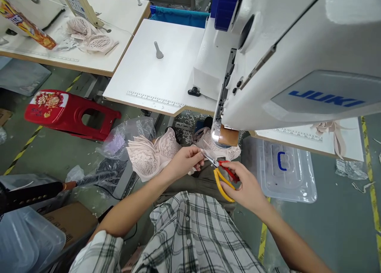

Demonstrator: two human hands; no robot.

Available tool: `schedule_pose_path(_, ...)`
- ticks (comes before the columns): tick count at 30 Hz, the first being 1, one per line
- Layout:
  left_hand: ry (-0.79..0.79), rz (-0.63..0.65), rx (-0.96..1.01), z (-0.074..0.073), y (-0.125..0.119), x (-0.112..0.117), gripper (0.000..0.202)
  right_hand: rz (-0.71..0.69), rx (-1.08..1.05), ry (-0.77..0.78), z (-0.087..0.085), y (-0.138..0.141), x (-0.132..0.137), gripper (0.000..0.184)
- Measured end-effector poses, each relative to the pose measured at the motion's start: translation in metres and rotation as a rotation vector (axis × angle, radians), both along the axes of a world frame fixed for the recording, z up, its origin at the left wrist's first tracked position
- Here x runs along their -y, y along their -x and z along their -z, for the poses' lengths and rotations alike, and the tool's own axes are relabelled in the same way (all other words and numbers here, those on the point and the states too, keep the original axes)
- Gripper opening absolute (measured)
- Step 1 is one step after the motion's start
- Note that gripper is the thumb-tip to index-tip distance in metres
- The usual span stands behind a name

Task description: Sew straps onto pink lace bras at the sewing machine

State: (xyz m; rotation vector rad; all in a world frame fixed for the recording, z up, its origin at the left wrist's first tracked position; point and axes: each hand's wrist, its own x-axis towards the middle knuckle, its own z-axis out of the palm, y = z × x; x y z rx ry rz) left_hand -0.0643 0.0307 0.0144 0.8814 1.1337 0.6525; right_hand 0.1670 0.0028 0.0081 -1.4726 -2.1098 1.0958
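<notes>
Over my lap, my left hand (188, 160) pinches the edge of a pale pink lace bra (149, 158). The bra's cups spread out to the left and under the sewing machine's head. My right hand (242, 183) has its fingers through the handles of a pair of scissors (220, 177), one handle red and one yellow. The blades point left and reach the fabric edge right beside my left fingertips. Whether they are cutting into it is too small to tell.
A white JUKI sewing machine (297, 58) looms over the right side. A white table (133, 74) with a printed ruler lies ahead. To the left stands a red stool (68, 114); at right, a clear lidded box (285, 181) sits on the floor. More lace bras (98, 42) lie on the neighbouring table.
</notes>
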Motion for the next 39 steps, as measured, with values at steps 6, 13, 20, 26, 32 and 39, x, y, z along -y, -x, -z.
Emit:
schedule_pose_path(6, -0.019, -0.03, -0.036, 0.004, 0.002, 0.0, 0.034, 0.015, 0.0, 0.113, -0.002, -0.001, -0.007, 0.038)
schedule_pose_path(13, -0.043, -0.124, 0.003, 0.009, -0.001, 0.004, 0.038, 0.089, -0.011, 0.134, -0.004, -0.012, 0.005, 0.034)
schedule_pose_path(20, 0.01, -0.239, 0.157, 0.008, -0.007, 0.001, 0.038, 0.187, 0.193, -0.075, -0.013, -0.064, -0.037, 0.038)
schedule_pose_path(26, 0.0, -0.132, 0.159, -0.005, -0.009, -0.001, 0.04, 0.235, 0.377, -0.542, -0.024, -0.07, -0.098, 0.034)
schedule_pose_path(32, 0.231, 0.395, 0.141, -0.02, -0.01, -0.011, 0.023, -0.409, 0.119, -0.494, -0.009, 0.0, -0.043, 0.025)
schedule_pose_path(39, -0.353, -0.06, -0.341, 0.017, -0.017, 0.016, 0.039, 0.322, -0.086, -0.084, 0.001, -0.022, -0.052, 0.036)
